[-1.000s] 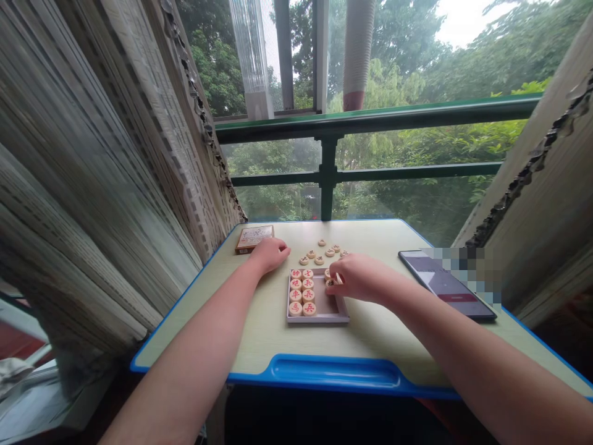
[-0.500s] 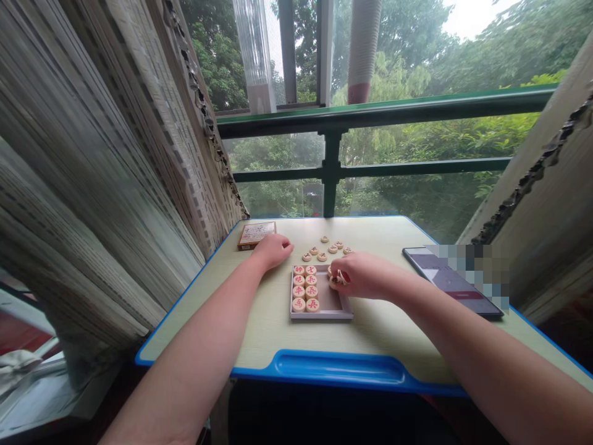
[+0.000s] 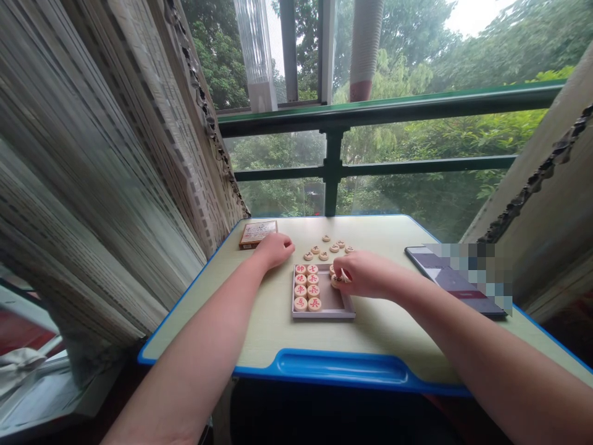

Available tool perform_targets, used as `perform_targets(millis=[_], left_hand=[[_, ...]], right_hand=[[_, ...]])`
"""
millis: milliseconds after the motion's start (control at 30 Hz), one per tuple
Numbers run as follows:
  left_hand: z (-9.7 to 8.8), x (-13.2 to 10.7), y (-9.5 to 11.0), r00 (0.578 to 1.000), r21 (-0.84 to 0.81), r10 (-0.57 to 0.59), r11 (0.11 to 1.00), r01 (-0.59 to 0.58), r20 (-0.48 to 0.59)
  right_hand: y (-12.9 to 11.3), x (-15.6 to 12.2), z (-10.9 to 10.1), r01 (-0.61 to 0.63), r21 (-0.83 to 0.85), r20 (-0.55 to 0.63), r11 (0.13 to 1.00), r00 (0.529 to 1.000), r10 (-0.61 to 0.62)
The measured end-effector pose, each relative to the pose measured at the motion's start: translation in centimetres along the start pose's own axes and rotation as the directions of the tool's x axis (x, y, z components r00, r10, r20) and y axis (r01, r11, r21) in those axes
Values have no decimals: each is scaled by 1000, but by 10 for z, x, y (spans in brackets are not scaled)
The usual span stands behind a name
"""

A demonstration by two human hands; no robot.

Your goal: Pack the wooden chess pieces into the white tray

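Observation:
My right hand reaches over the right part of an open shallow box, its fingers pinched on a round Chinese chess piece. Just behind that piece, another one shows partly in the box's back right area. On the box's left side, two columns of pieces with red characters lie face up. My left hand rests on the table with its fingers curled in, beside the box lid, and nothing shows in it. The right fingertips partly hide the held piece.
Several loose chess pieces lie on the table behind the box. A dark tablet-like slab, partly pixelated, lies at the right. The table has a blue rim and a front groove. Curtains and a green railing surround it.
The right hand stays over the box's right part, its fingers shifting only slightly around the piece. The left hand keeps its place. The whole view has moved a little.

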State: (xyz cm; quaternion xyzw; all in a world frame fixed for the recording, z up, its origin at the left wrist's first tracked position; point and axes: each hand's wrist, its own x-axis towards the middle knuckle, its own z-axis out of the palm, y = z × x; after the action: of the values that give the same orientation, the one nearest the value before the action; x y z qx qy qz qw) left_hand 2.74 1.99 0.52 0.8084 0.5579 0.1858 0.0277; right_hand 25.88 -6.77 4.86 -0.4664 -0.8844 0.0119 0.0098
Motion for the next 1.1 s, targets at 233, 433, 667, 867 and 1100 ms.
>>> perform_targets(millis=[233,433,667,867,1100], left_hand=[[-2,0,1,1000,0,6,1000,-6,23],[-2,-1,2,1000,12,12,1000,-12,17],[-5,-1,10,998,32,62,998,-63,19],[-6,-1,14,995,49,99,994,-100,19],[-6,-3,16,995,65,90,994,-92,39]], right_hand=[[0,0,-5,-34,11,-10,999,999,34],[29,11,-3,-347,-63,-107,936,935,340],[57,19,3,-497,149,-143,855,845,516],[58,17,-3,-498,159,-115,852,848,517],[46,11,-10,-407,96,-3,908,912,409]])
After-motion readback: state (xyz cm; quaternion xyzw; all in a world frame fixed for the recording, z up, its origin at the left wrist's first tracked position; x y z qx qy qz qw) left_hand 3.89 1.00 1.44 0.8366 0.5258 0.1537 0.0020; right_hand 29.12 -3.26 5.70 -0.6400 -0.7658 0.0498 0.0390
